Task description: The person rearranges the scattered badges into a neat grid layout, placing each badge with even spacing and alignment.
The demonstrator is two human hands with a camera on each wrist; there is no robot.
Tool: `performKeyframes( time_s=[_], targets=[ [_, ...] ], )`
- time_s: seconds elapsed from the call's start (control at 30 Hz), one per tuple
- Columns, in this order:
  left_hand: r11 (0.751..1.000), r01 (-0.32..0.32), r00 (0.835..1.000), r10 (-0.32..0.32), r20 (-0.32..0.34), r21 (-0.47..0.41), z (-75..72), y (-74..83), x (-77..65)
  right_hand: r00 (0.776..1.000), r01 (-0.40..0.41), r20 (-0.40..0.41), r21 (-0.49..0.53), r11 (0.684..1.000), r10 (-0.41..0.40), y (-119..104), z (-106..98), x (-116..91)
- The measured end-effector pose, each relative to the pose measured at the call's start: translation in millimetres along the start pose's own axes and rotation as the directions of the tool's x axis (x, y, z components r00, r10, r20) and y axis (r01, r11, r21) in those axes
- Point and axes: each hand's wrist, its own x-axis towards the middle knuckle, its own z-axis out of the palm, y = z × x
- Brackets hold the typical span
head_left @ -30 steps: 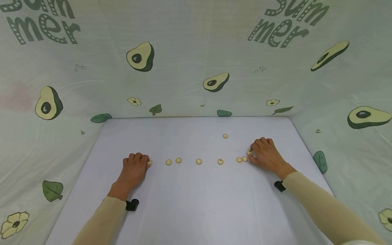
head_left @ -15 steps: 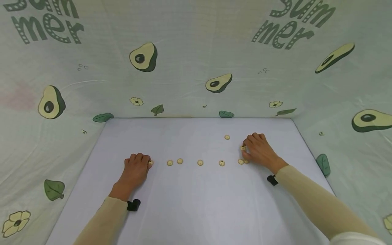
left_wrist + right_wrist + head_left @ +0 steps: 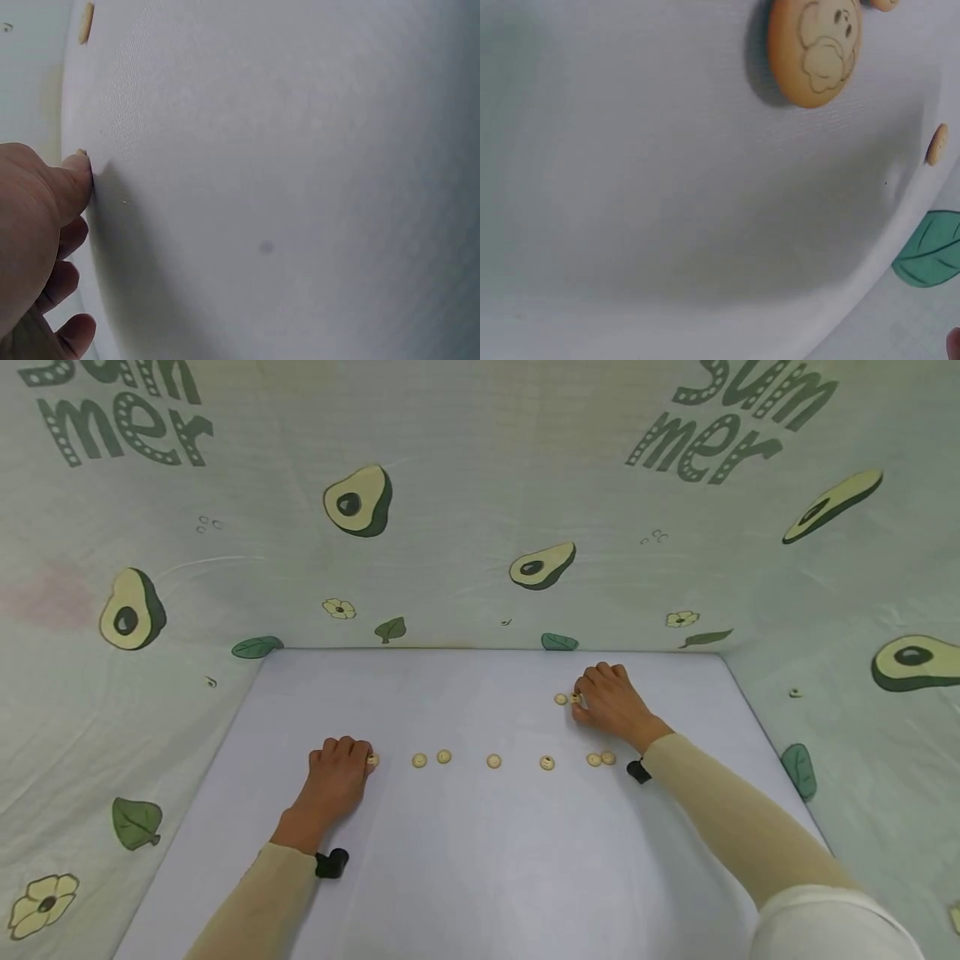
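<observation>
Small round cookies with printed faces lie on the white table. In the head view my left hand (image 3: 337,781) pinches a cookie (image 3: 373,760) at the left end of a loose row. Only a sliver of that cookie (image 3: 82,152) shows past the thumb in the left wrist view. My right hand (image 3: 609,700) pinches another cookie (image 3: 576,698) toward the back. Just left of it lies a single cookie (image 3: 561,699). The right wrist view shows a printed cookie (image 3: 821,52) up close and barely a fingertip (image 3: 954,345) of the right hand.
Between the hands, the row holds several cookies, among them one (image 3: 493,761) mid-table and two side by side, the right one (image 3: 609,758) near the right wrist. A cloth (image 3: 450,527) with avocado prints hangs behind the white table (image 3: 480,860) and along its sides.
My right hand has carried its cookie from the right end of the row back and left, up beside the lone far cookie. The left hand has stayed in place, still pinching its cookie.
</observation>
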Motion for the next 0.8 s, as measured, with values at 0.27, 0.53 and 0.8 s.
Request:
performKeyframes(
  time_s=[0.27, 0.53, 0.8],
  targets=[
    [1.0, 0.004, 1.0, -0.004, -0.012, 0.005, -1.1, 2.5, -0.5, 0.998, 0.008, 0.054, 0.0, 1.0, -0.008, -11, 15, 25],
    [1.0, 0.024, 1.0, -0.024, -0.002, -0.008, 0.0, 1.3, 0.2, 0.997, 0.02, 0.073, 0.046, 0.999, -0.024, -41, 24, 52],
    [0.999, 0.03, 1.0, -0.03, 0.003, -0.014, 3.1, -0.7, 0.6, 0.991, -0.004, 0.136, 0.068, 0.998, -0.006, -50, 32, 62]
  ],
)
